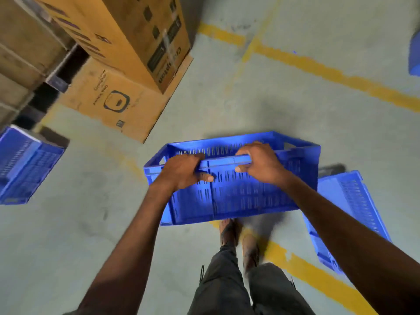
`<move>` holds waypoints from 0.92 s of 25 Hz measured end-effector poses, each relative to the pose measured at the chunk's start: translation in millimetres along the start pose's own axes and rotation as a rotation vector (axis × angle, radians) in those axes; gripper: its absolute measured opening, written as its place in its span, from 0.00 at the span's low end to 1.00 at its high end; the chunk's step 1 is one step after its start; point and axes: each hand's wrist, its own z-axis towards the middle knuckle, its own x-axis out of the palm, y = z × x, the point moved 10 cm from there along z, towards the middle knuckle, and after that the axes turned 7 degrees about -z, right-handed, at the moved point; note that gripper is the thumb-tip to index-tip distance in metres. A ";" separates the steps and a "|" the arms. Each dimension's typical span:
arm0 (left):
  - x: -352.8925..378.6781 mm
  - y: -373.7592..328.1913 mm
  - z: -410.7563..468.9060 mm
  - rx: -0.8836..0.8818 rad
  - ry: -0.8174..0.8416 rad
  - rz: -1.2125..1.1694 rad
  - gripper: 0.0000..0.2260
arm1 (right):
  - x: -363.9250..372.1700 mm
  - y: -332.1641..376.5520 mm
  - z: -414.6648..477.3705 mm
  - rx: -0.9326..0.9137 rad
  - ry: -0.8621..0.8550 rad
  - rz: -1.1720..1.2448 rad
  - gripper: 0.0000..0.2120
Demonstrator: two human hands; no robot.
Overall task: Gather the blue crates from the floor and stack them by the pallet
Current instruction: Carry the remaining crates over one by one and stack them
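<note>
Grey concrete floor (227,98) with yellow lines. Left hand (184,171) and right hand (259,164) clench my blue crate's (238,192) near rim, lifting it clear, balanced for carrying toward the boxes (118,101).

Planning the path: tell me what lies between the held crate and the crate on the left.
Head view: only bare floor with faded yellow paint between held crate and left crate.
</note>
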 end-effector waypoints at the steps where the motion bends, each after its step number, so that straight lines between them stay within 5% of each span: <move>1: -7.2 -0.8 -21.2 0.005 -0.041 -0.068 0.21 | -9.0 23.2 -3.5 -0.046 0.045 -0.016 0.14; 9: -72.8 30.2 -242.9 -0.122 -0.347 -0.184 0.23 | -77.6 159.1 -71.5 -0.343 0.464 -0.120 0.12; 15: -42.1 82.6 -384.7 -0.313 -0.417 -0.346 0.29 | -18.6 287.9 -118.2 -0.502 0.179 -0.231 0.21; 19: 3.1 108.6 -387.7 -0.314 -0.329 -0.163 0.19 | 26.8 406.3 -147.3 -0.864 -0.076 -0.389 0.26; 23: 17.1 184.8 -413.6 -0.388 -0.582 -0.057 0.10 | 57.0 508.5 -135.6 -0.865 -0.029 -0.491 0.16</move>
